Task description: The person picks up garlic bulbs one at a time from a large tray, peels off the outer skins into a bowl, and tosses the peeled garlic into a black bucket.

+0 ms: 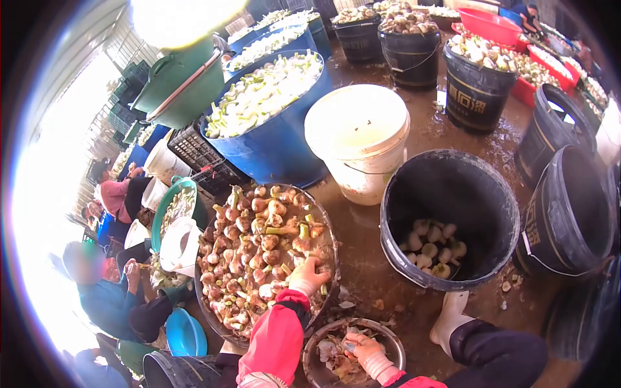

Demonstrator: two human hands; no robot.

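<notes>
My left hand (310, 275) half-curls among garlic (242, 258) in one basin (336, 252); my right hand (366, 353) bends over one bowl (313, 365). I can't tell whether either grips anything.

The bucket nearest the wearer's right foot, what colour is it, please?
The bucket is black, best seen in the head view.

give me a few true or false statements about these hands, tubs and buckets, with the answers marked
1. The left hand is at the garlic bulbs in the round basin. True.
2. The right hand is at the round basin too. False: it is over the metal bowl.
3. The black bucket near the foot holds pale bulbs. True.
4. The nearest large blue tub holds red peppers. False: it holds pale, greenish pieces.
</notes>
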